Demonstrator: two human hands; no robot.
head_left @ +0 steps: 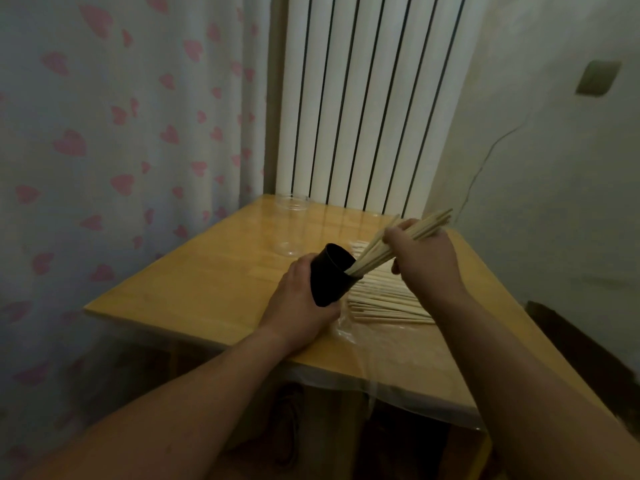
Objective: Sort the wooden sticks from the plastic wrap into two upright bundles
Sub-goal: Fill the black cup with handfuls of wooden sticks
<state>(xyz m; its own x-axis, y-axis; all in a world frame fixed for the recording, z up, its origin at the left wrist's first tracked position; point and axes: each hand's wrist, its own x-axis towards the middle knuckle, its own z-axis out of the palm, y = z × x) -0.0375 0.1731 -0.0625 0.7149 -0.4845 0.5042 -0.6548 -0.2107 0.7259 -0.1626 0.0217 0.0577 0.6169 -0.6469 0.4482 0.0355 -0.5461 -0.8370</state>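
One wide-angle view, from the person's head, looks forward and down onto the worktop (194,282), near enough that the left hand (298,299) and right hand (426,258) sit mid-frame. It faces a room corner: curtain (121,133) left, radiator (363,98) ahead, wall (536,168) right.

My left hand (296,299) wrapped the black cup (329,277); my right hand (424,258) gripped a stick bundle (372,252), forearms outstretched.

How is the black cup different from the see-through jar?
The black opaque cup is tilted in the left hand; the clear plastic jar stands upright on the wooden table, untouched. The cup has wooden sticks going in; the jar looks empty. Both are round and open-topped.
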